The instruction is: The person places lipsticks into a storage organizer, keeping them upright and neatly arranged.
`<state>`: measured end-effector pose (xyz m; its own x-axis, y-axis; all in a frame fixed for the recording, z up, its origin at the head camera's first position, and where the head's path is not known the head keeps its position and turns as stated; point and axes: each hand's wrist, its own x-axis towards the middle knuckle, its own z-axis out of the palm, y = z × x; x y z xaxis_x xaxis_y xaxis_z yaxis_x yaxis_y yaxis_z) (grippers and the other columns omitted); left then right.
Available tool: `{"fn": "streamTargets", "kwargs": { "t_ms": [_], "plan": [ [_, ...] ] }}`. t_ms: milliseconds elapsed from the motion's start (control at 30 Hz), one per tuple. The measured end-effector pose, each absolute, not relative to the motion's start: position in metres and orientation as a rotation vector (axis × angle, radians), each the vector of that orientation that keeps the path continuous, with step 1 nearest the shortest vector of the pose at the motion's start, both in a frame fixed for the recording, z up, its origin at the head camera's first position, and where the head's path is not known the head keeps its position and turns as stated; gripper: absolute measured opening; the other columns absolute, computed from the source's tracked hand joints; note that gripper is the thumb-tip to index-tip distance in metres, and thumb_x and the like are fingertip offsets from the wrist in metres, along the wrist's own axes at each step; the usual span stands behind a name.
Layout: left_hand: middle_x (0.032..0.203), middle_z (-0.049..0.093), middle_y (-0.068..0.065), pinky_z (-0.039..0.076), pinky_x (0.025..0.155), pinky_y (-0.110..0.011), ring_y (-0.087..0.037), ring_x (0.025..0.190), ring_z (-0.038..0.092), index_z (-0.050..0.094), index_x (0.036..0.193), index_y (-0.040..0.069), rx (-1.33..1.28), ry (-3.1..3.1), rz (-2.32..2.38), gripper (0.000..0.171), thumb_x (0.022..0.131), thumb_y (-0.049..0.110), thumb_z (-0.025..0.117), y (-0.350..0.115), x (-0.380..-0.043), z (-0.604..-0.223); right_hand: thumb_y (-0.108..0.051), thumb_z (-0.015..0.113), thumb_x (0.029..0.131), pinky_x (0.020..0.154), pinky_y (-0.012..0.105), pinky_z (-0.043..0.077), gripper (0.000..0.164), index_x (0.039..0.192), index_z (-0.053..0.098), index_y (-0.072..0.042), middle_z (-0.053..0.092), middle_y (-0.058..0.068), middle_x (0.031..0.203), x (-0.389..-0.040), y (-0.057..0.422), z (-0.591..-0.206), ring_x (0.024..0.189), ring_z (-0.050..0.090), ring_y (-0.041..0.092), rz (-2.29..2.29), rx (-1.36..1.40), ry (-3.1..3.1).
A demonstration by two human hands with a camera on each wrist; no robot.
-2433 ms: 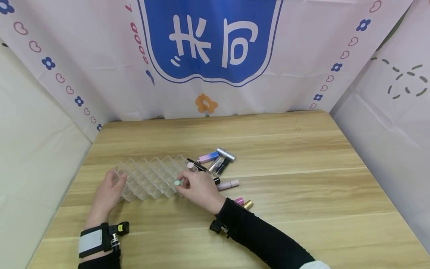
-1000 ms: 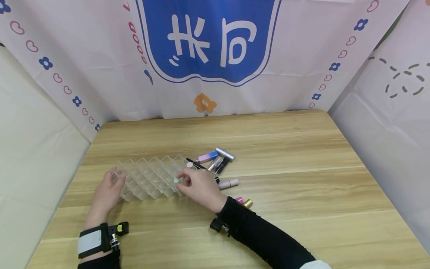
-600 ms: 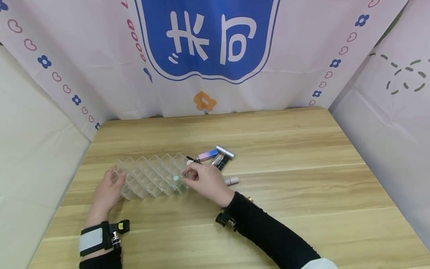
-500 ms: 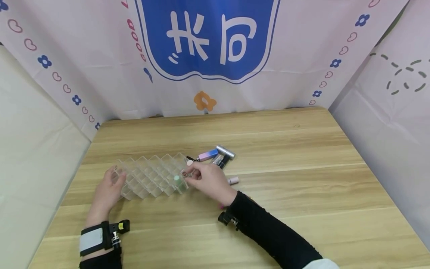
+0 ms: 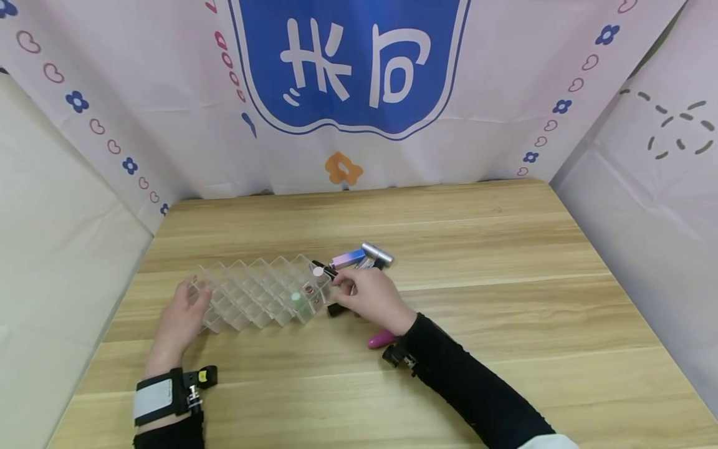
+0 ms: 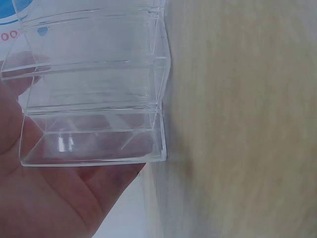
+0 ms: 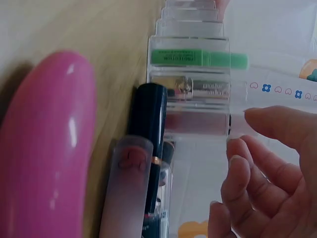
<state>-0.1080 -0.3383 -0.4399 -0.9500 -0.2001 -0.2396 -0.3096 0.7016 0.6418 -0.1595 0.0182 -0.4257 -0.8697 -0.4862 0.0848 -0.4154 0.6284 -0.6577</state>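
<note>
The right hand [image 5: 373, 296] has let go of the green tube [image 5: 296, 301] it was lowering, and has drawn away to the right, off the clear holder [image 5: 247, 293]. The green tube now stands upright in its own compartment at the holder's right end, next to a clear tube [image 5: 308, 289] and a pink-capped tube [image 5: 318, 272], so that row carries three and its placing looks finished.

The right grip pinches nothing: in the right wrist view the thumb stands apart from the loosely bent fingers, above the loose pieces. A black tube [image 5: 336, 310] and a frosted tube [image 7: 126, 193] lie outside the holder under that hand, while a magenta tube [image 5: 381, 340] shows beside the sleeve. Farther back on the worktop [image 5: 505, 262] are a blue-and-pink tube [image 5: 348, 258] and a silver cylinder [image 5: 378, 254], both outside the holder as well, so the filling seems only partly done.

The left hand [image 5: 179, 318] stays where it was, its grip pinching the holder's left end between thumb and fingers
</note>
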Motion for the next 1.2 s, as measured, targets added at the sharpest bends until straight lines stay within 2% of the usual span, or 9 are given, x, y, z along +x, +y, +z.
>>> {"fn": "streamTargets", "kwargs": {
  "t_ms": [200,500,700,967,1200],
  "plan": [
    [0.153,0.018,-0.041,0.026,0.107,-0.073,-0.061,0.138,0.025,-0.001,0.156,0.000,-0.413,2.758,1.075,0.080,0.104,0.055,0.022,-0.339,-0.108,-0.440,-0.023,0.074,0.086,0.060,0.021,0.046,0.019,0.102,0.073,-0.011,0.068,-0.008,0.076,-0.163,0.030,-0.424,0.061,0.058,0.001,-1.013,-0.731,2.724],
    [0.153,0.019,-0.040,0.026,0.108,-0.073,-0.060,0.138,0.025,-0.001,0.156,0.000,-0.420,2.757,1.081,0.078,0.104,0.052,0.024,-0.338,-0.108,-0.439,-0.026,0.075,0.083,0.061,0.020,0.046,0.020,0.101,0.075,-0.016,0.067,-0.009,0.078,-0.169,0.046,-0.428,0.066,0.055,0.004,-0.875,-0.713,2.727],
    [0.154,0.019,-0.040,0.026,0.108,-0.073,-0.060,0.138,0.025,-0.001,0.156,0.001,-0.419,2.756,1.084,0.078,0.104,0.053,0.024,-0.338,-0.108,-0.439,-0.025,0.076,0.083,0.063,0.021,0.046,0.011,0.092,0.076,-0.019,0.070,-0.008,0.080,-0.168,0.052,-0.430,0.065,0.055,0.004,-0.828,-0.721,2.712],
    [0.153,0.020,-0.041,0.026,0.107,-0.073,-0.061,0.138,0.026,-0.001,0.156,0.000,-0.410,2.767,1.078,0.077,0.105,0.051,0.024,-0.338,-0.108,-0.440,-0.032,0.080,0.080,0.062,0.024,0.045,0.012,0.081,0.075,-0.021,0.072,-0.009,0.078,-0.168,0.059,-0.435,0.064,0.055,0.006,-0.780,-0.744,2.721],
    [0.153,0.019,-0.041,0.026,0.107,-0.073,-0.060,0.138,0.026,-0.001,0.156,0.000,-0.408,2.767,1.092,0.078,0.104,0.053,0.024,-0.337,-0.108,-0.440,-0.029,0.080,0.080,0.067,0.026,0.048,0.013,0.087,0.075,-0.019,0.072,-0.007,0.082,-0.171,0.070,-0.440,0.068,0.057,0.007,-0.785,-0.677,2.731]
  ]
}}
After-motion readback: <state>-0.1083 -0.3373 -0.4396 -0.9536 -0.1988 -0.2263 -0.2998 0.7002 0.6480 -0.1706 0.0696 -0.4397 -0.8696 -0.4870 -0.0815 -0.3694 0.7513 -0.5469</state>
